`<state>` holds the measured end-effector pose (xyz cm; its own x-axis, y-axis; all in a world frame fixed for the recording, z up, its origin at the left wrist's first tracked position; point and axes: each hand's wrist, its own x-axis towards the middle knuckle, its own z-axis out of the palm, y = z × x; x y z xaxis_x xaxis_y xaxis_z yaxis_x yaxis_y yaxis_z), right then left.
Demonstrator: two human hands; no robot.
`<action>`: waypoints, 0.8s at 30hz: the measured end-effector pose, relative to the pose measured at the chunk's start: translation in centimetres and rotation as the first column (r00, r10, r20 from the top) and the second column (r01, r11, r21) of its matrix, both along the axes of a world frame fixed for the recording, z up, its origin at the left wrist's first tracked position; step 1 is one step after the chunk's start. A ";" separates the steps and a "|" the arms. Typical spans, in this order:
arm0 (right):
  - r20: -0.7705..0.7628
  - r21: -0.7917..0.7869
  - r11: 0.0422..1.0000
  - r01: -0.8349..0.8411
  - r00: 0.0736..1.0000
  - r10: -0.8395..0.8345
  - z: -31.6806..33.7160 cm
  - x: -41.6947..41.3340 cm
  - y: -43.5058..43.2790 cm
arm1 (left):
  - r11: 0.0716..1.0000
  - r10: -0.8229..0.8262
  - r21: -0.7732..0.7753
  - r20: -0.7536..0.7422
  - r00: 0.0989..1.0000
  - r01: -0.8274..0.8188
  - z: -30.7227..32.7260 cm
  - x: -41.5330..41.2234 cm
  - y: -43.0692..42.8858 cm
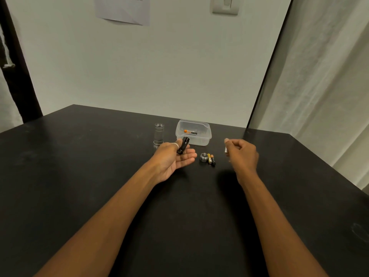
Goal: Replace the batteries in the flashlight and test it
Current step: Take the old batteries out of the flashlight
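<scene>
Two bare forearms reach in from the near edge of the black desk (79, 176), one on each side. On the left, the left hand (173, 158) is turned palm up with its fingers loosely spread, and a black battery holder (183, 148) lies tilted across them, pinned by the thumb, which wears a silver ring (176, 145). On the right, the right hand (242, 153) is curled into a loose fist and pinches a small battery (226, 149) at its fingertips; only the silvery end of that battery shows, so its make cannot be told. Both hands hang just above the desk, well apart from each other.

Between the hands, on the desk top, rests the silver tail cap (203, 157) of the flashlight. Touching it on the right lie two small batteries side by side, one yellow and black (209, 158) and one with a copper top (212, 160).

Toward the far edge of the desk stands the silver flashlight body (159, 131), upright, its threaded open end up and its lower part hidden behind the left hand. Just to its right sits a clear plastic container (207, 134) without a lid, holding a dark item with an orange tip that is too small to make out.

Behind the desk is a pale wall with a sheet of paper (122, 10) and a light switch (225, 6).
</scene>
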<state>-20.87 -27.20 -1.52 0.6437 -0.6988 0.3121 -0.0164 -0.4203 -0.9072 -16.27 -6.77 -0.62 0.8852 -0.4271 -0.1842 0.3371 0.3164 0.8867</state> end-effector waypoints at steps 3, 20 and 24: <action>-0.214 -0.182 0.983 0.002 0.976 -0.042 -0.8 0.3 -0.3 | 1.000 -0.002 0.002 0.001 1.000 0.002 0.0 -0.1 0.0; -0.298 -0.369 0.929 -0.035 0.951 -0.083 -1.0 0.7 0.7 | 1.000 -0.009 0.022 0.020 1.000 0.009 0.1 -0.4 0.0; -0.168 -0.443 0.897 0.002 0.982 -0.086 0.0 0.7 1.9 | 1.000 -0.016 0.026 0.036 0.999 0.015 0.0 -0.3 -0.2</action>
<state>-20.15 -25.32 -1.54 0.6893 -0.5461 0.4760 -0.1883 -0.7695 -0.6102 -16.58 -6.94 -0.64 0.8847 -0.4367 -0.1633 0.3097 0.2886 0.9060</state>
